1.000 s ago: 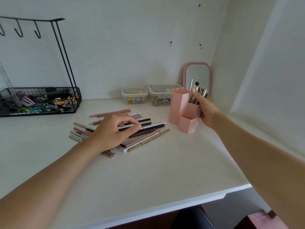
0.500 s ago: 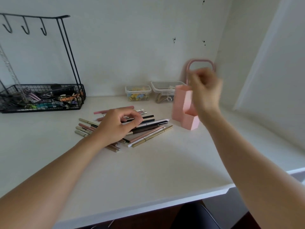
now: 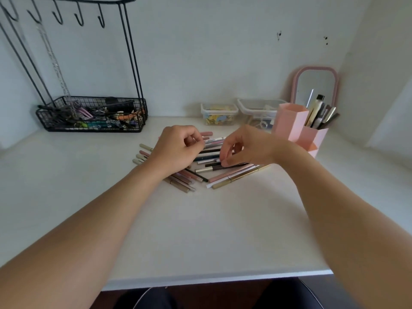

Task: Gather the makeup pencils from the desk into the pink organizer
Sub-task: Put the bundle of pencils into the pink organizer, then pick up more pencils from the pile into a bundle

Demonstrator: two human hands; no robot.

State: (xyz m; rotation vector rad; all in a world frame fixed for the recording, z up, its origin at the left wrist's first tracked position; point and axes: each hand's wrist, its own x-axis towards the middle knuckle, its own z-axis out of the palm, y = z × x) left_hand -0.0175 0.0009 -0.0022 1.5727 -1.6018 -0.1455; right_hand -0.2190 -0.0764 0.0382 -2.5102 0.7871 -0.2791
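Observation:
A pile of several makeup pencils (image 3: pixel 231 177) in pink, black, gold and white lies fanned out on the white desk (image 3: pixel 200 230). My left hand (image 3: pixel 176 150) sits over the left part of the pile, fingers curled, thumb and forefinger pinching the end of a pale pencil (image 3: pixel 215 140). My right hand (image 3: pixel 245 148) reaches in from the right, its fingertips pinching a dark pencil (image 3: pixel 211 168) in the middle of the pile. The pink organizer (image 3: pixel 292 126) stands just right of my right hand, with several pencils (image 3: pixel 321 114) upright in its rear compartment.
A pink-framed mirror (image 3: pixel 315 85) leans in the corner behind the organizer. Two clear lidded boxes (image 3: pixel 219 111) (image 3: pixel 256 108) stand against the back wall. A black wire basket (image 3: pixel 89 118) with a hook rack stands far left. The desk's front edge (image 3: pixel 223 278) is near me.
My right hand left the organizer and came down left onto the pile. My left hand's fingers curled in over the pencils. The view tilted down.

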